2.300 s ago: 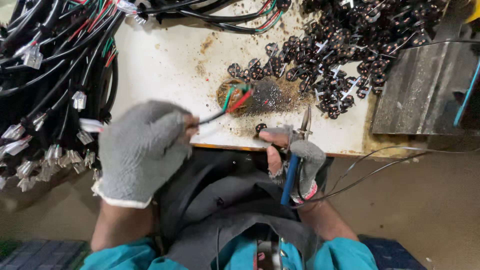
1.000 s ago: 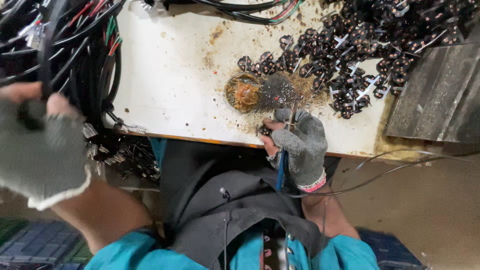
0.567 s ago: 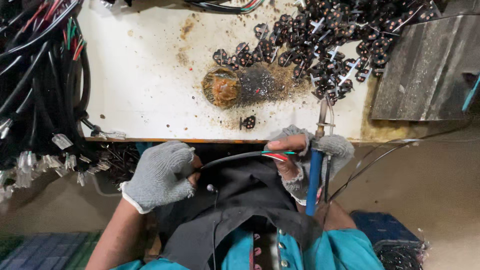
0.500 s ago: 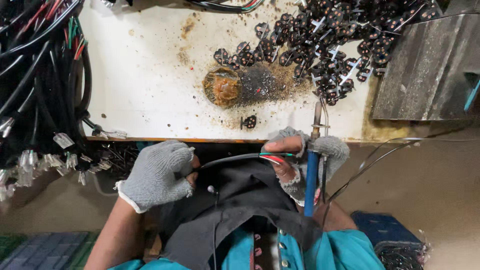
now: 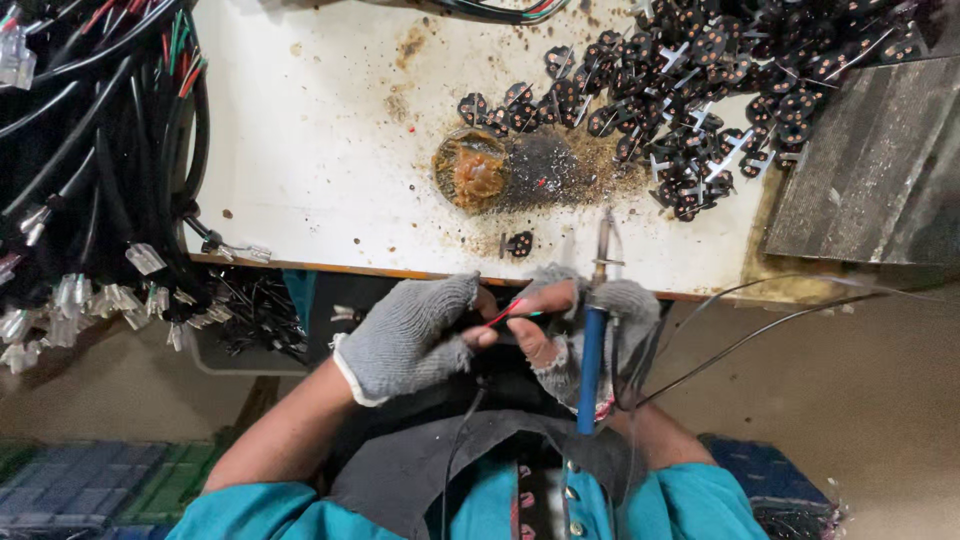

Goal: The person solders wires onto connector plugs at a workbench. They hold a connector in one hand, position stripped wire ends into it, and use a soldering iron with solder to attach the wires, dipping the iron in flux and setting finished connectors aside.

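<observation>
Below the worktop (image 5: 330, 150) edge, the left hand (image 5: 405, 335) pinches thin wires (image 5: 508, 312) against the right hand (image 5: 585, 335), whose grip is closed on a blue-handled iron (image 5: 592, 350).

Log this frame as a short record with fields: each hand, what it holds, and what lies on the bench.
left hand: grey glove, fingers pinching thin red and green wires
right hand: grey fingerless glove, grips a blue-handled soldering iron, tip toward the bench; fingers also on the wires
bench: white, stained top
on bench: brown flux pot, one small black part, heap of black parts
left side: black cable bundles
</observation>
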Tool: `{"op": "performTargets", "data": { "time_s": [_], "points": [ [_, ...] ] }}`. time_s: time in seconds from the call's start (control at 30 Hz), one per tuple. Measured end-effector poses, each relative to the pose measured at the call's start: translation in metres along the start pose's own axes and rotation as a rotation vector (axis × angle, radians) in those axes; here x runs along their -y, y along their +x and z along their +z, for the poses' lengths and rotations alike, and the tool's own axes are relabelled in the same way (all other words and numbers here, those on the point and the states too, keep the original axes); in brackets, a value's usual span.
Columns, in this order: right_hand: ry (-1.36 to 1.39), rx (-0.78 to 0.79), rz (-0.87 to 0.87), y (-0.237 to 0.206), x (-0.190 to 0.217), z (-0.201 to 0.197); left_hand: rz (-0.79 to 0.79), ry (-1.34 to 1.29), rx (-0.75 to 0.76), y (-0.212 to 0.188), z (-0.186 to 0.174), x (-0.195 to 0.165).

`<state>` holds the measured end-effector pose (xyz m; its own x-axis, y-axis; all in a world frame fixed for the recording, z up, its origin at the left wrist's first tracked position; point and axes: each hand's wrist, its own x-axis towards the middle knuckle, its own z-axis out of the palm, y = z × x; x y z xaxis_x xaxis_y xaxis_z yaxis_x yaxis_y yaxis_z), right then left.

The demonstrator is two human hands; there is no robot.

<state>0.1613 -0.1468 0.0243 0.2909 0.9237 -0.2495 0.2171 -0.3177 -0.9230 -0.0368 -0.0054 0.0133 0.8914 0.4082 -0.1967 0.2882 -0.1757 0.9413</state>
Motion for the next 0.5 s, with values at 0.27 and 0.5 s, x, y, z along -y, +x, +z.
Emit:
{"op": "performTargets", "data": {
  "time_s": [0.27, 0.5],
  "points": [
    [0.281, -0.126, 0.098, 0.003, 0.017, -0.001, -0.014, -0.233, -0.352, 0.003, 0.018, 0.004],
    [0.014, -0.146, -0.041, 0.012, 0.03, -0.002, 0.026, -0.075, -0.433, 0.006, 0.022, -0.002]
  ]
}}
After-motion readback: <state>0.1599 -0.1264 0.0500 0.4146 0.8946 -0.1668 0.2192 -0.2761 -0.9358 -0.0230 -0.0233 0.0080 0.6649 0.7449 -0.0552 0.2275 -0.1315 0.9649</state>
